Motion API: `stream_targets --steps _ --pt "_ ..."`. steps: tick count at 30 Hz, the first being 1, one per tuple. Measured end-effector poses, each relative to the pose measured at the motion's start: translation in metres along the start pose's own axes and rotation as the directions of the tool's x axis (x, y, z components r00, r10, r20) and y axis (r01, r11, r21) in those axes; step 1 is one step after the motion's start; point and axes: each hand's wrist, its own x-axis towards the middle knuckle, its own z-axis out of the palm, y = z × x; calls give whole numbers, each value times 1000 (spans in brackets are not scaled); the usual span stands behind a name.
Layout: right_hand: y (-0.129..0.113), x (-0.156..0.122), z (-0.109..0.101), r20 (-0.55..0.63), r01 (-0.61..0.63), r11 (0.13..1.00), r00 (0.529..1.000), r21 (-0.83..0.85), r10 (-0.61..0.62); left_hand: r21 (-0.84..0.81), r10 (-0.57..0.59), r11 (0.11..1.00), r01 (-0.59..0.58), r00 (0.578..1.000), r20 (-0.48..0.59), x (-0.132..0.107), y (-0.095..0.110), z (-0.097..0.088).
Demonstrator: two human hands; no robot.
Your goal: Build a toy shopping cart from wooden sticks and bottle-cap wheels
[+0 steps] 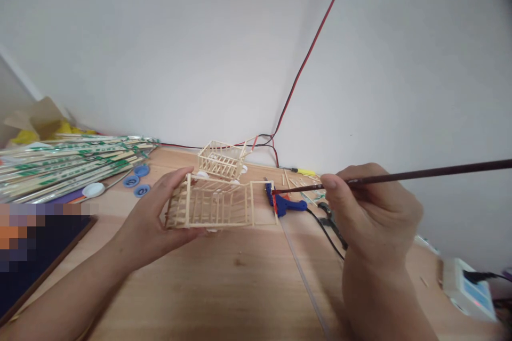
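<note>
My left hand (160, 213) grips a small cart frame (220, 205) built of thin wooden sticks by its left end, holding it above the table. White round wheels show along its far side. In my right hand (372, 208) is a dark-handled paintbrush (424, 172), pinched between thumb and fingers. Its red tip touches the bar at the cart's right end, where red paint covers part of the stick. Behind it stands a second stick cart (221, 160) with a red patch on its handle. A blue glue gun (290, 206) lies just beyond the painted bar.
Wrapped bundles of sticks (80, 165) lie at the left, beside several blue bottle caps (141, 191) and a white spoon (93, 190). Loose sticks and a yellow-handled tool (306, 172) lie near the wall. A white power strip (468, 287) sits at the right. Red-black cable (304, 64) runs up the wall.
</note>
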Motion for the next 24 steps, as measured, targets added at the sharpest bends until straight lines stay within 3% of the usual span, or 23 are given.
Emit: stream_targets --steps 6,24 --pt "4 1 -2 -6 3 997 1000 -72 -3 -2 -1 1000 1 1000 20 0 -1 -1" --pt "-2 2 -1 42 26 999 999 -44 -24 54 17 998 -18 1000 20 1 -1 -2"
